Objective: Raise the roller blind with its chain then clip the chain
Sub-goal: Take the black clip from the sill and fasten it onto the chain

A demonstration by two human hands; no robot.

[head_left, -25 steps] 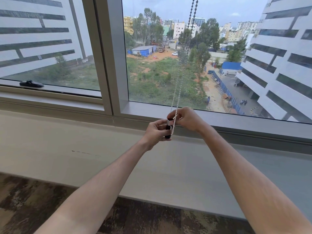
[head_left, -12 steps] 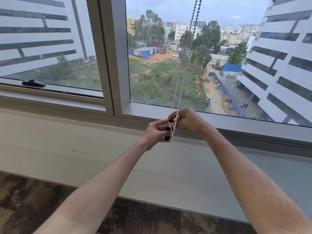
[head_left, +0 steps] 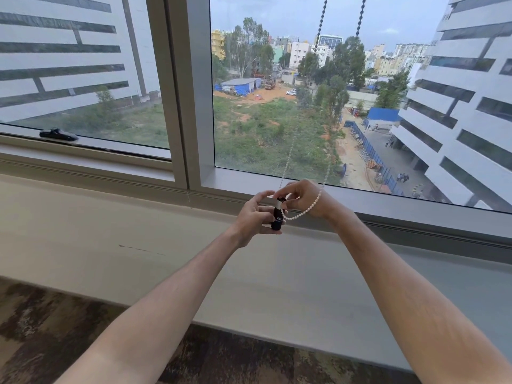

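Observation:
The white bead chain [head_left: 304, 210] hangs in two strands from above the window, and its bottom loop curves under my right hand [head_left: 306, 196]. My left hand [head_left: 255, 217] grips a small black clip [head_left: 278, 220] with a white top, held upright in front of the window frame. My right hand pinches the chain at the clip's top, and the other strand passes behind its wrist. The chain touches the clip's side. The roller blind itself is out of view above.
A wide pale sill [head_left: 138, 239] runs below the window, with patterned dark carpet [head_left: 55, 336] nearer me. A black window handle [head_left: 58, 134] sits on the left pane's frame. A vertical frame post [head_left: 188, 92] divides the panes.
The two chain strands have spread apart and the bottom loop now swings out under my right hand. Both hands stay at the clip.

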